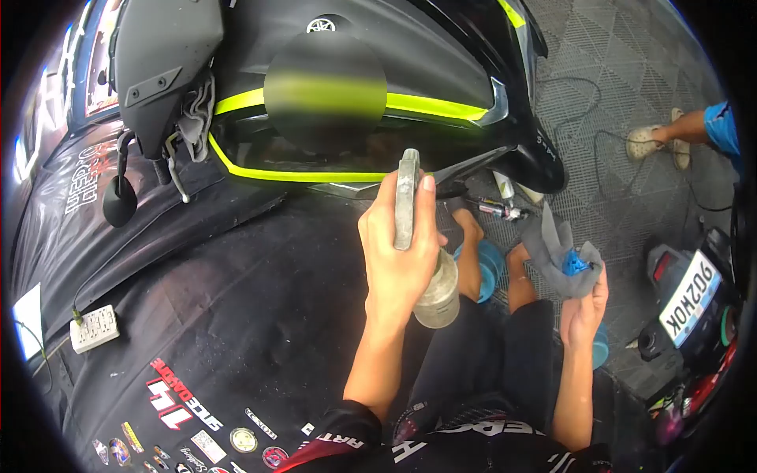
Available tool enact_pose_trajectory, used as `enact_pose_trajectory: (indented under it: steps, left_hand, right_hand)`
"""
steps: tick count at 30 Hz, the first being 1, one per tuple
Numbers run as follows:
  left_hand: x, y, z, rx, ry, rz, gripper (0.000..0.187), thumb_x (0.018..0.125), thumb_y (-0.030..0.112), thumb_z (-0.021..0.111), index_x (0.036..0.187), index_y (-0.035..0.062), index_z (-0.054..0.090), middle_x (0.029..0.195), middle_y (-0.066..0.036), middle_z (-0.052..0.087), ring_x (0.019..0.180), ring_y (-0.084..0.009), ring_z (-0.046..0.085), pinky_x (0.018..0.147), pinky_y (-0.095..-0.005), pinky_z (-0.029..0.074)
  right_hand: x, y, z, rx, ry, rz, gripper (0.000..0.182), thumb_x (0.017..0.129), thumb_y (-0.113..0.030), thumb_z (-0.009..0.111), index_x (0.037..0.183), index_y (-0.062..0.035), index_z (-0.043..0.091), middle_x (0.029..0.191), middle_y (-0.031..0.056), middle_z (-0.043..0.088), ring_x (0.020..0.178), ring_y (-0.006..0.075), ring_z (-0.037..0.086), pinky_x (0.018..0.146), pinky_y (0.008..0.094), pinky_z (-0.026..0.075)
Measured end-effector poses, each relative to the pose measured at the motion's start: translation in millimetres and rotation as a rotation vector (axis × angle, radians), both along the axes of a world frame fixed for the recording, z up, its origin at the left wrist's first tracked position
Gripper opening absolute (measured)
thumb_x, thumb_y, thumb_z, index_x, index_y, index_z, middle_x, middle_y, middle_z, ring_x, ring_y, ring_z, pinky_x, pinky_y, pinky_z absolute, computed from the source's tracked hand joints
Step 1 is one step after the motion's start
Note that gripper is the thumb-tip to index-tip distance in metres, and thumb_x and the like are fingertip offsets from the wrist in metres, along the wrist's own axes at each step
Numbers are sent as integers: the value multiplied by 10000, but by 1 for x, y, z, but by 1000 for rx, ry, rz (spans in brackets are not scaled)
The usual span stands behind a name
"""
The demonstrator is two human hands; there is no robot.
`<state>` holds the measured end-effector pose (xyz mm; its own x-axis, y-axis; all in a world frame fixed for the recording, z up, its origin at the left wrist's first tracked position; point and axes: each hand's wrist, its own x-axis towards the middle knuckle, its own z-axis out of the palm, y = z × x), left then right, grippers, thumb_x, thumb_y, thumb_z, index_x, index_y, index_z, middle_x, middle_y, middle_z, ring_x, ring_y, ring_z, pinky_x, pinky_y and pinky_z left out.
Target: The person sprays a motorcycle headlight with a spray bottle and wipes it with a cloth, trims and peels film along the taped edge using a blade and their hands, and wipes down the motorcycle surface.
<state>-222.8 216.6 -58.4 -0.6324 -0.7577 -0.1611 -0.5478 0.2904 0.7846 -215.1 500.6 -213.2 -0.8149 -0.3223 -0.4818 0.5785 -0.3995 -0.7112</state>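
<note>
My left hand point(386, 268) is wrapped round the neck of a spray bottle point(436, 299), whose worn grey trigger head points away from me. The bottle is held upright over my lap, close to the near edge of a black motorcycle body panel point(307, 150) with neon yellow stripes. A round blurred patch hides part of that panel. On the right, my right hand point(583, 315) grips a bunched grey cloth point(544, 252), apart from the panel. Something blue point(575, 262) shows in the cloth's folds; I cannot make out what it is.
A white power strip point(95, 329) lies on the black sticker-printed cover point(236, 292) at left. Small bottles point(501, 209) stand by the panel on the grey floor mat point(583, 47). A blue basin point(490, 268) sits by my feet. At right are a person's leg point(666, 135) and a plated motorcycle point(690, 299).
</note>
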Motion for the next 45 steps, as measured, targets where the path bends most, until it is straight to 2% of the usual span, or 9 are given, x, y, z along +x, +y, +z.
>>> enact_pose_trajectory:
  steps: [9,12,16,21,25,27,30,36,45]
  left_hand:
    - [4,-17,3,124,-70,12,209,1001,173,595,913,-13,634,655,-4,583,538,-62,521,497,-249,397]
    - [20,-27,0,186,-21,-13,168,1001,129,588,1027,-27,645,706,-19,617,538,-68,559,493,-226,422]
    - [67,-38,11,38,36,-84,311,1027,92,469,1260,-113,496,1153,-235,645,572,-148,650,552,-266,530]
    - [143,-57,-22,17,17,-144,330,990,122,487,1205,-127,464,1177,-293,621,586,-234,685,696,-325,569]
    - [202,-56,-73,187,-54,-256,336,955,152,577,1184,-92,551,1202,-244,636,787,-259,717,816,-388,560]
    - [238,-55,-106,28,15,-630,503,801,103,748,1250,-25,561,1211,-254,618,1090,-415,643,904,-447,550]
    - [286,-40,-138,91,2,-784,800,608,10,855,1328,-10,508,1367,-288,499,1218,-476,544,990,-505,500]
    - [286,-41,-141,235,-28,-777,791,691,-23,780,1406,-64,446,1368,-299,497,1251,-471,514,1050,-493,444]
    - [284,-32,-159,267,-117,-804,665,778,127,777,1364,-34,507,1268,-214,573,1183,-412,541,1036,-484,431]
  right_hand:
    - [-11,-82,16,110,155,10,401,928,-58,621,1314,11,536,1304,75,531,1200,201,539,1082,345,386]
    - [-11,-144,13,395,607,30,428,815,68,528,1241,33,557,1264,140,501,1194,251,507,1042,355,391]
    - [-21,-241,47,695,899,-62,409,698,77,633,1096,-6,676,1123,149,538,1023,311,562,863,392,484]
    - [-32,-274,52,714,1318,-98,415,657,-6,738,1066,-78,737,1061,96,577,932,285,572,776,394,491]
    - [-35,-245,32,903,1177,-191,445,616,78,684,1046,-26,728,1054,140,581,917,289,579,765,373,480]
    - [-25,-272,52,898,1235,-165,410,601,42,712,1001,-47,724,1018,130,573,904,293,578,772,382,473]
    - [-18,-315,76,758,1344,-60,374,691,-143,719,1062,-93,712,1040,65,578,922,299,557,798,402,473]
    - [-35,-256,39,974,1046,-235,449,616,66,668,1060,11,706,1090,172,565,991,293,582,884,393,480]
    - [-30,-285,60,973,1472,-66,358,684,-55,720,1042,-83,717,1099,91,583,970,289,579,839,403,501]
